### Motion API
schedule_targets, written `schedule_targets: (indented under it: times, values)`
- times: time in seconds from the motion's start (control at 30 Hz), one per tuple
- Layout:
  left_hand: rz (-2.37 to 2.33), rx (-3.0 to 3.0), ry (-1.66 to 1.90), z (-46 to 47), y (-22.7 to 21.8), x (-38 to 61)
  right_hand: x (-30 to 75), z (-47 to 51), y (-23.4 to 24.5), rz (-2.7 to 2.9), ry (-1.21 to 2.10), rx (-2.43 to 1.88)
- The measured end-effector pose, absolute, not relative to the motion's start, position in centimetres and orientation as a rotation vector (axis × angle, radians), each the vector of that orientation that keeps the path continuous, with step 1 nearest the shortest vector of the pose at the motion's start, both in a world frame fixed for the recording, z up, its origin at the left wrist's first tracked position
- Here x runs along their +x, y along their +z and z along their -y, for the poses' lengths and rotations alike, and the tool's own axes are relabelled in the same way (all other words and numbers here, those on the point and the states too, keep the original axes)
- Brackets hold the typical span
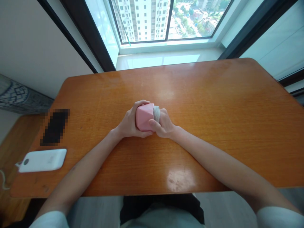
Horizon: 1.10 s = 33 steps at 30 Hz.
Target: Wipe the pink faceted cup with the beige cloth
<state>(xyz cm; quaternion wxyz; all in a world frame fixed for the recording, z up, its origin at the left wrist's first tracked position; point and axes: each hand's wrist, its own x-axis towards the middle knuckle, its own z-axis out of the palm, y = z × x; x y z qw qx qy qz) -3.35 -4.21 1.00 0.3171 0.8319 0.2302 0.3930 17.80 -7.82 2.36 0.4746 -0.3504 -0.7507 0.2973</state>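
Observation:
In the head view, a pink faceted cup-like container [144,117] is held on its side over the middle of the wooden table [213,95]. My left hand [133,122] wraps round its closed end, thumb and fingers on opposite sides. A light grey, cloth-like piece [156,113] shows at the container's right end; how far it reaches inside is hidden. My right hand [164,124] is closed against that grey piece, its thumb lying over the container's rim. The fingertips of my right hand are out of sight behind the piece.
A white rounded device [44,160] with a cable lies at the table's left edge. Behind it is a dark, pixelated rectangular object [55,127]. A window [166,22] with a pale sill stands beyond the table's far edge. A patterned cushion-like item [23,96] sits at the left.

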Motion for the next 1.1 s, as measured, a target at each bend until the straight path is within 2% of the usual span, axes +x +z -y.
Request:
schedule_targets:
  times: [0.07, 0.27, 0.37, 0.53, 0.63, 0.83, 1.0, 1.1]
  values:
    - [-0.602, 2.099, 0.962, 4.0, 0.6, -3.52, 17.75, 7.77, 2.24, 1.828, 0.76, -0.862]
    - [-0.511, 2.437, 1.175, 3.21, 0.07, -3.34, 17.63, 7.5, 2.04, 1.542, 1.011, -1.007]
    - [-0.565, 2.507, 1.178, 3.42, 0.51, -3.13, 17.72, 7.62, 2.05, 1.531, 0.991, -1.017]
    - [-0.629, 2.277, 1.143, 3.99, 0.85, -3.27, 17.81, 7.74, 2.13, 1.717, 0.87, -0.891]
    - [-0.648, 2.173, 1.048, 3.85, 0.43, -3.44, 17.75, 7.56, 2.09, 1.673, 0.941, -0.911]
    - [-0.523, 2.454, 1.181, 3.23, 0.09, -3.15, 17.68, 7.25, 1.63, 1.447, 1.135, -1.01]
    - [-0.548, 2.371, 1.223, 3.72, 0.65, -3.02, 17.81, 7.53, 2.02, 1.637, 0.929, -0.905]
    - [-0.599, 2.171, 1.079, 3.98, 0.62, -3.12, 17.92, 7.73, 2.24, 1.753, 0.889, -0.85]
